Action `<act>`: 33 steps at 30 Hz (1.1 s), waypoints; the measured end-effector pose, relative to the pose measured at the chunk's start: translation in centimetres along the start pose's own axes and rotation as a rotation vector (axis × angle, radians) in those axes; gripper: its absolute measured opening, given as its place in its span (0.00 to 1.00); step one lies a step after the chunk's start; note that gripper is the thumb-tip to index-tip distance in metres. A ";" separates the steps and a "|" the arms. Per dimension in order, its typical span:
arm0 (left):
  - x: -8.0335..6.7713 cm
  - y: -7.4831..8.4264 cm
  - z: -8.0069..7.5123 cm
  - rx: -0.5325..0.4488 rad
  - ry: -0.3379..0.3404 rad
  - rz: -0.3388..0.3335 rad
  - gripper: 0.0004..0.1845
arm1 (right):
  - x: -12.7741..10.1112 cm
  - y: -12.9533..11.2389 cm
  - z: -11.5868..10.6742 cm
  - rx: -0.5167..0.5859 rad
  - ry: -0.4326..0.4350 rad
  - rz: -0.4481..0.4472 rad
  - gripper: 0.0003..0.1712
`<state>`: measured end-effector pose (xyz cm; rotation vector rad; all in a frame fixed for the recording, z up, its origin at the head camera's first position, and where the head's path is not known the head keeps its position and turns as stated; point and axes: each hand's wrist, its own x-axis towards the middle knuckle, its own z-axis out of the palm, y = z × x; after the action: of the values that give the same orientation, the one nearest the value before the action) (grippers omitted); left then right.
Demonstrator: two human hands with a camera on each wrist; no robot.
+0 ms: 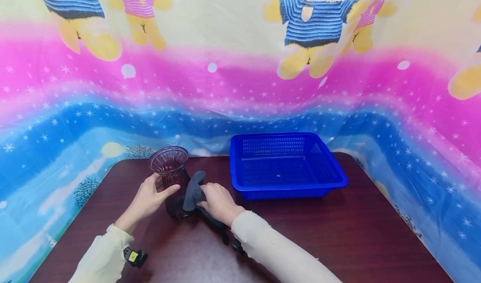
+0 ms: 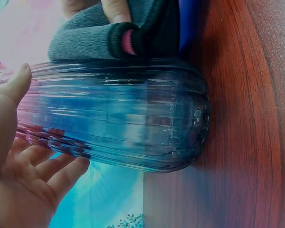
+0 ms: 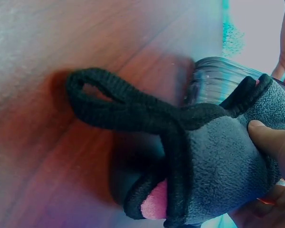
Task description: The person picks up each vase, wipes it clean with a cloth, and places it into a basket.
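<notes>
Holding: the left hand [image 1: 150, 199] grips the vase [image 1: 172, 178] about its narrow middle, thumb on the near side and fingers curled round the far side.
Vase: ribbed, dark tinted glass, upright on the bench [image 1: 338, 241], flared mouth up; it stands left of the basket and apart from it. In the left wrist view the vase [image 2: 118, 114] fills the frame, its base on the wood.
Left grip: clamped on the vase; in the wrist view the thumb [image 2: 12, 90] lies along the glass and the fingers [image 2: 52, 171] curve under it.
Cloth: a grey fleece cloth [image 1: 193, 191] with black edging is pressed against the right side of the vase. In the right wrist view the cloth [image 3: 223, 161] touches the glass, a pink patch shows at its lower edge, and a black cord [image 3: 128, 109] loops off it onto the bench.
Right grip: the right hand [image 1: 218, 201] is clamped on the cloth, its fingertip [image 3: 266, 135] pinching the fleece.
Basket: blue, mesh-walled [image 1: 330, 166], on the bench to the right of both hands, touched by neither.
Backdrop: a sheet [image 1: 225, 78] with bears, pink and blue bands, hangs behind the bench.
Sleeves: cream on both arms; a small black device [image 1: 135, 256] sits at the left wrist.
</notes>
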<state>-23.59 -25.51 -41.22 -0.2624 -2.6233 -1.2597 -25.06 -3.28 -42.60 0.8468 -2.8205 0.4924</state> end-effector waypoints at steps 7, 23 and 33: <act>0.0 0.0 0.0 -0.007 0.001 0.010 0.31 | -0.4 0.5 1.2 0.007 -0.019 0.015 0.16; -0.1 0.2 0.0 -0.007 0.002 0.011 0.31 | -0.9 1.0 2.8 -0.039 -0.040 0.029 0.14; -0.1 0.0 0.0 -0.003 0.001 0.001 0.32 | -0.7 1.1 2.8 -0.027 -0.062 0.035 0.11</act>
<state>-23.51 -25.52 -41.30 -0.2641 -2.6205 -1.2636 -25.21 -3.02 -45.69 0.8231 -2.8961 0.4395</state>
